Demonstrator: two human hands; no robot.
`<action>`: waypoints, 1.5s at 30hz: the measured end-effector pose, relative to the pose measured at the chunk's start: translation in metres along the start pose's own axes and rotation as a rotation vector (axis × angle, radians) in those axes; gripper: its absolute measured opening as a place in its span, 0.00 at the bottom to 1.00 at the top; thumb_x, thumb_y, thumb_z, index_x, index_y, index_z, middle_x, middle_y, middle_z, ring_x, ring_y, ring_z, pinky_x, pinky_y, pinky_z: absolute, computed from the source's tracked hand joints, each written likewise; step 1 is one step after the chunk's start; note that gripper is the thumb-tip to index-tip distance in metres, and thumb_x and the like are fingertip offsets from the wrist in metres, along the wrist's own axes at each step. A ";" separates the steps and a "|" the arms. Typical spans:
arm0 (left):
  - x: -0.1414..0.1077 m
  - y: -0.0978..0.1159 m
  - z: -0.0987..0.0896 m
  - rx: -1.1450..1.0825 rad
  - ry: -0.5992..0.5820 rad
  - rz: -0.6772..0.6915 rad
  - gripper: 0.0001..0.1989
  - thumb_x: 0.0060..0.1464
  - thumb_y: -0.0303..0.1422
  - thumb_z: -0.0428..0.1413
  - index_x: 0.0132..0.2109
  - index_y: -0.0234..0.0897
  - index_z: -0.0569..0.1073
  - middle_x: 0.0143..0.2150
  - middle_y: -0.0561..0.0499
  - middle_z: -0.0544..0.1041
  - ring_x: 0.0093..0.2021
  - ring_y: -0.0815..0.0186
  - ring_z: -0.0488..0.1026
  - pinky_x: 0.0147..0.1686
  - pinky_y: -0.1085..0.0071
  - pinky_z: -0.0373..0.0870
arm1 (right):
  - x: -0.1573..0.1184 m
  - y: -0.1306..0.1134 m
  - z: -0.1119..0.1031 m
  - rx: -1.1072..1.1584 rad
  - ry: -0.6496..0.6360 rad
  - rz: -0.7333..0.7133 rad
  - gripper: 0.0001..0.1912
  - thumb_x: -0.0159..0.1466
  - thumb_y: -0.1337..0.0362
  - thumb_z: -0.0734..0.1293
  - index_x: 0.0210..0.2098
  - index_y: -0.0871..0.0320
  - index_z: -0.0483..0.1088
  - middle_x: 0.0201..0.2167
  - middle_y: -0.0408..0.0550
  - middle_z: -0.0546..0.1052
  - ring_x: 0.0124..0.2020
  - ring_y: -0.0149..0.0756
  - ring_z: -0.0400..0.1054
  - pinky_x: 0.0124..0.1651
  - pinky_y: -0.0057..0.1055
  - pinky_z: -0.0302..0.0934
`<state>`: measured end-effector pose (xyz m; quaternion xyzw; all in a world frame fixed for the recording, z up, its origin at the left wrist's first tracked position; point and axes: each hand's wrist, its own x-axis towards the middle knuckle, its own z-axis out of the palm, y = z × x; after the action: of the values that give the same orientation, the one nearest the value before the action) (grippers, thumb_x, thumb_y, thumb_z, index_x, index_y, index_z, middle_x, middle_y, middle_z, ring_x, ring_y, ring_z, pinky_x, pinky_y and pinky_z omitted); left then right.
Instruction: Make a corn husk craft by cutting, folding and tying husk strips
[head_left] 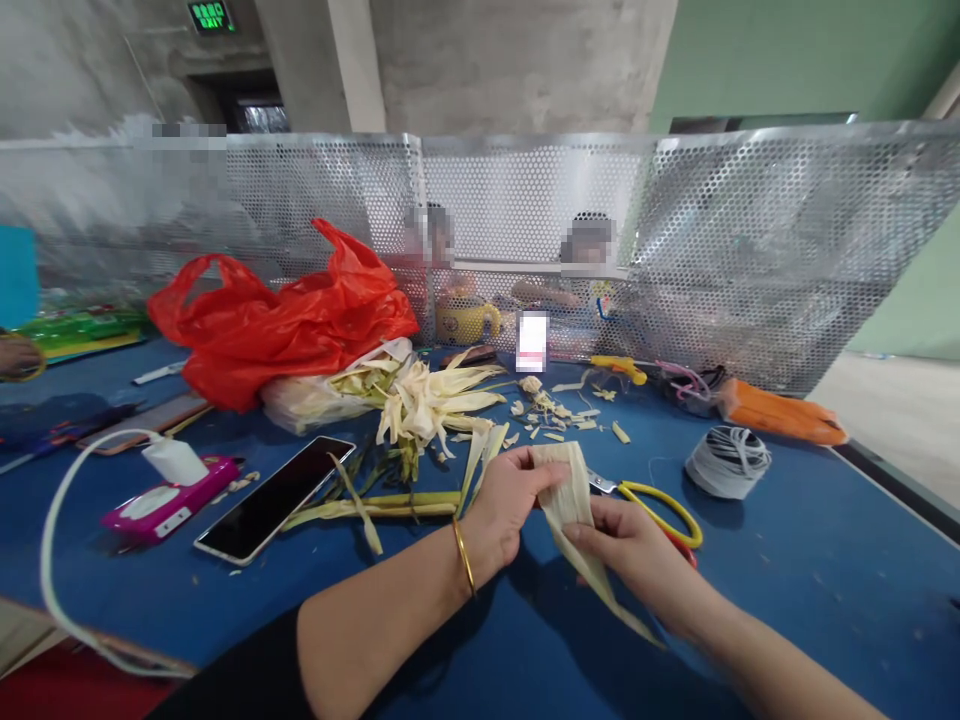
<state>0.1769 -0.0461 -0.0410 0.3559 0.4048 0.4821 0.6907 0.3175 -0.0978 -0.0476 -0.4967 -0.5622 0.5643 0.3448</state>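
Observation:
A pale strip of corn husk (562, 490) is stretched between my two hands above the blue table. My left hand (510, 500), with a gold bangle at the wrist, pinches its upper end between thumb and fingers. Lower down, my right hand (626, 545) grips the strip's edge, and the narrow tail hangs below toward the right. Scissors with yellow and red handles (667, 510) lie just behind my right hand, which partly hides them. Left of my left hand is a heap of loose corn husks (435, 400), with small husk scraps (551, 410) behind.
A red plastic bag (292, 320) stands at the back left, before a perforated metal screen (525, 190). A phone (277, 500) and a magenta power strip (172, 505) with a white cable lie left. A grey twine roll (727, 462) and an orange packet (784, 412) sit right.

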 end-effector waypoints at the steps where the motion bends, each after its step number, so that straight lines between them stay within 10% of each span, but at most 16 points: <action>1: 0.001 0.000 -0.001 0.003 0.023 0.011 0.15 0.30 0.32 0.67 0.29 0.32 0.75 0.27 0.51 0.76 0.26 0.69 0.70 0.28 0.73 0.66 | -0.001 0.000 0.000 0.029 -0.014 0.046 0.17 0.53 0.52 0.70 0.31 0.60 0.69 0.21 0.38 0.69 0.20 0.26 0.61 0.24 0.24 0.56; 12: 0.028 -0.006 -0.021 0.338 0.326 0.452 0.17 0.49 0.45 0.57 0.26 0.37 0.64 0.21 0.59 0.64 0.22 0.73 0.58 0.23 0.75 0.53 | -0.007 -0.006 0.000 0.113 -0.089 0.204 0.17 0.51 0.54 0.72 0.24 0.60 0.65 0.18 0.38 0.71 0.17 0.25 0.65 0.24 0.22 0.61; 18: 0.035 0.004 -0.032 0.547 0.464 0.692 0.16 0.55 0.40 0.54 0.24 0.38 0.60 0.20 0.60 0.58 0.23 0.72 0.54 0.25 0.75 0.53 | -0.014 -0.005 -0.007 0.127 -0.368 0.254 0.16 0.54 0.53 0.70 0.26 0.61 0.69 0.15 0.40 0.71 0.15 0.26 0.66 0.21 0.22 0.60; 21: 0.030 0.009 -0.029 0.498 0.376 0.682 0.17 0.54 0.39 0.55 0.23 0.38 0.57 0.20 0.60 0.55 0.23 0.73 0.52 0.24 0.76 0.52 | -0.010 -0.008 -0.015 0.042 -0.281 0.204 0.17 0.53 0.52 0.71 0.26 0.62 0.71 0.16 0.41 0.70 0.16 0.27 0.66 0.22 0.23 0.60; 27: -0.003 -0.005 -0.007 0.514 -0.090 0.471 0.15 0.52 0.39 0.56 0.25 0.37 0.61 0.22 0.60 0.59 0.23 0.73 0.55 0.23 0.77 0.54 | -0.001 -0.019 -0.024 0.124 0.340 -0.126 0.22 0.49 0.49 0.73 0.34 0.59 0.71 0.26 0.43 0.72 0.27 0.29 0.66 0.29 0.24 0.61; 45: -0.016 -0.013 0.004 0.335 -0.261 0.158 0.12 0.44 0.39 0.63 0.34 0.35 0.74 0.28 0.54 0.74 0.27 0.71 0.67 0.29 0.75 0.64 | -0.001 -0.012 -0.022 0.071 0.385 -0.161 0.17 0.51 0.52 0.72 0.28 0.60 0.71 0.19 0.39 0.68 0.22 0.27 0.59 0.27 0.26 0.53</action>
<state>0.1823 -0.0657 -0.0477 0.5554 0.3575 0.4105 0.6286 0.3369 -0.0907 -0.0326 -0.5364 -0.5035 0.4489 0.5072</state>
